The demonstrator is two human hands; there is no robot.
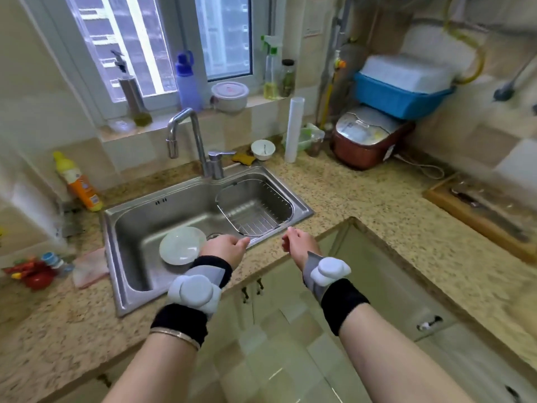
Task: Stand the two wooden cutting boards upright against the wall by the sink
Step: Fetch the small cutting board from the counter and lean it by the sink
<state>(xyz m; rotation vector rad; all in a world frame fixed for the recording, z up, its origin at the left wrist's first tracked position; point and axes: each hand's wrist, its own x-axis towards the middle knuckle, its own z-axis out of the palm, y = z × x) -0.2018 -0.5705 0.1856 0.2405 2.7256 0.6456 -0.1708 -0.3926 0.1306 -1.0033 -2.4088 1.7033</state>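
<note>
I see both of my hands out in front of me, over the front edge of the sink (116, 257). My left hand (225, 247) hangs just above the sink's front rim, next to a white plate (181, 245) that lies inside the sink. Its fingers are curled in loosely and it holds nothing. My right hand (299, 242) floats over the table (363, 199), fingers also curled in a soft fist, and it is empty too.

The wooden cutting board (476, 219) lies flat on the table far off to my right, near the wall. It looks blurry. Something dark and long lies on top of it, but I cannot tell what it is. I can only make out one board for sure; a second one may be stacked there, but I cannot tell.

I think the board will be hard and stiff, and a bit heavy, since it looks thick. Wood can be slippery if it is wet. I would first take off the thing on top. Then I would hold the board by its two long edges, one hand on each side, and tip it up slowly. The bottom edge could slide on the smooth stone table, so I would lean it well back against the wall tiles.
</note>
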